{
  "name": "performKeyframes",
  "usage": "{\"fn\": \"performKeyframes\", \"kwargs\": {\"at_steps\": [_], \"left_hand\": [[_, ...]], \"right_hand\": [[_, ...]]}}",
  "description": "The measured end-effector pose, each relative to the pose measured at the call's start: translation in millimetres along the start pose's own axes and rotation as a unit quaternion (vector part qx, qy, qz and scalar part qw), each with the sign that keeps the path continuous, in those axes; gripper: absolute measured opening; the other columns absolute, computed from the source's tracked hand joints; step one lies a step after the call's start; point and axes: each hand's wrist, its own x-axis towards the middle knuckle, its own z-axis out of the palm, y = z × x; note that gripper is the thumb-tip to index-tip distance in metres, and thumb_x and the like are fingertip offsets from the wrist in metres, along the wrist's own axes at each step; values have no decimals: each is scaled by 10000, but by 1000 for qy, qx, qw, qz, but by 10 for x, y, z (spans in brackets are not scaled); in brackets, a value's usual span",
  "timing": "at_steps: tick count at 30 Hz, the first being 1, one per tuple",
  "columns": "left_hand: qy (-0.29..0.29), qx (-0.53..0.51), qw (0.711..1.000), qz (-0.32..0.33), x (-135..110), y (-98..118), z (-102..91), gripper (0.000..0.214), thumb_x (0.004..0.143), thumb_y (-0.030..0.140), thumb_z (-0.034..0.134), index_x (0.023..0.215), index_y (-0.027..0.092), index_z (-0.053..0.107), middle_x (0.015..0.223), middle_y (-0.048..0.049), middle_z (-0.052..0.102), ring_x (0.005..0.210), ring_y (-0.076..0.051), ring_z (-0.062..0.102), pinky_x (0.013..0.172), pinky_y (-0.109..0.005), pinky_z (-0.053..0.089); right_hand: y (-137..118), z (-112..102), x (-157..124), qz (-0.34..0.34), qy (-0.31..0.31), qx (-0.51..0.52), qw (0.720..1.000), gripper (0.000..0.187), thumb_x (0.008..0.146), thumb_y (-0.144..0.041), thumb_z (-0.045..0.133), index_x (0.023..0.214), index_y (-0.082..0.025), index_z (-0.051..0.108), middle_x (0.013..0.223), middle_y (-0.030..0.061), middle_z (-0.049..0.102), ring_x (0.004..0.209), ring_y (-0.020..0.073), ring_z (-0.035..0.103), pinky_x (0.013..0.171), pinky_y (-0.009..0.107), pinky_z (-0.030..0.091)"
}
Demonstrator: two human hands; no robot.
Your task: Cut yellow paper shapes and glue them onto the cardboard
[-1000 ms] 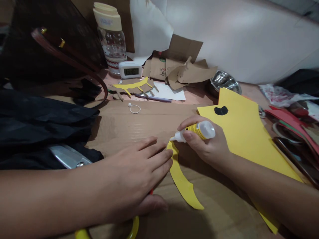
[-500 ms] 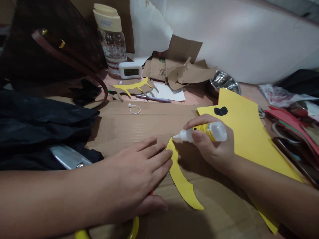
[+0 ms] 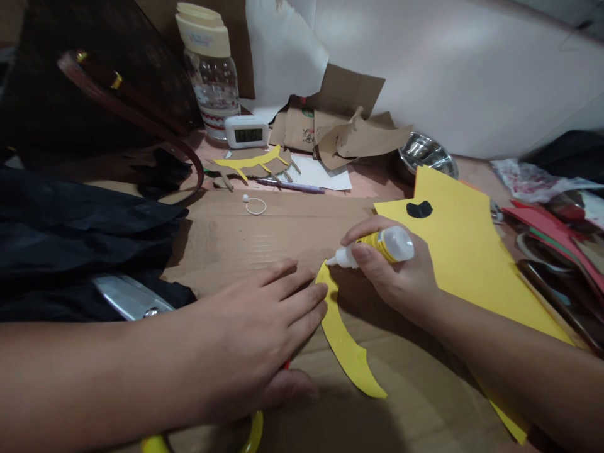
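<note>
My left hand [image 3: 278, 321] lies flat with fingers stretched out, their tips on the left edge of a curved yellow paper cutout [image 3: 343, 340]. The cutout rests on a sheet of brown cardboard [image 3: 217, 245]. In my right hand [image 3: 406, 277] is a small glue bottle [image 3: 384, 244], clear-white with a yellow label. It is tilted, its nozzle tip at the upper end of the cutout. Under my left forearm lies a pair of scissors [image 3: 129, 297]; a metal blade and part of yellow handles show, the rest is hidden.
Right of my hand is a large yellow sheet [image 3: 472, 251] with a black shape [image 3: 419, 209]. Behind stand a water bottle [image 3: 212, 82], a white digital clock [image 3: 246, 131] and a metal bowl [image 3: 427, 157]. Black fabric [image 3: 85, 233] lies at left; a dark phone [image 3: 557, 302] lies at right.
My right hand and the glue bottle have shifted slightly left, the bottle's base moving down toward the cutout's end. My left hand and the cutout stay in place.
</note>
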Motion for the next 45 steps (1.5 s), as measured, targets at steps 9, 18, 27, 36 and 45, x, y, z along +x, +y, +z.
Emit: {"fn": "performKeyframes", "kwargs": {"at_steps": [9, 18, 27, 36, 45], "left_hand": [[5, 8, 1000, -1, 11, 17, 5, 656, 991, 617, 481, 1370, 102, 624, 1444, -136, 623, 1362, -307, 543, 1199, -436, 286], [7, -4, 1000, -5, 10, 17, 9, 630, 995, 603, 476, 1345, 105, 639, 1413, -137, 643, 1317, -310, 565, 1187, -447, 308], [12, -11, 1000, -8, -6, 17, 11, 623, 993, 604, 479, 1333, 109, 642, 1385, -146, 657, 1317, -310, 563, 1186, -438, 307], [9, -3, 1000, -6, 8, 13, 6, 642, 988, 622, 471, 1328, 106, 646, 1391, -138, 656, 1315, -319, 565, 1170, -444, 317], [12, 0, 1000, -4, 1, 20, 5, 638, 991, 618, 469, 1333, 108, 643, 1391, -135, 657, 1304, -308, 572, 1178, -441, 303]], "right_hand": [[78, 39, 26, 82, 16, 30, 996, 342, 953, -549, 637, 809, -241, 674, 690, 0, 675, 599, 166, 633, 553, 299, 508], [110, 48, 71, 130, 22, 73, 989, 426, 900, -645, 655, 747, -248, 658, 551, -17, 528, 480, 152, 521, 440, 297, 399], [99, 50, 80, 131, 25, 71, 988, 425, 899, -645, 656, 730, -256, 655, 513, -30, 472, 460, 148, 498, 433, 296, 404], [106, 39, 77, 125, 18, 64, 990, 420, 915, -632, 645, 767, -241, 681, 522, -30, 496, 474, 146, 546, 443, 282, 445], [114, 46, 73, 123, 21, 77, 989, 409, 909, -630, 656, 770, -246, 689, 517, -29, 478, 452, 141, 503, 426, 282, 427]]}}
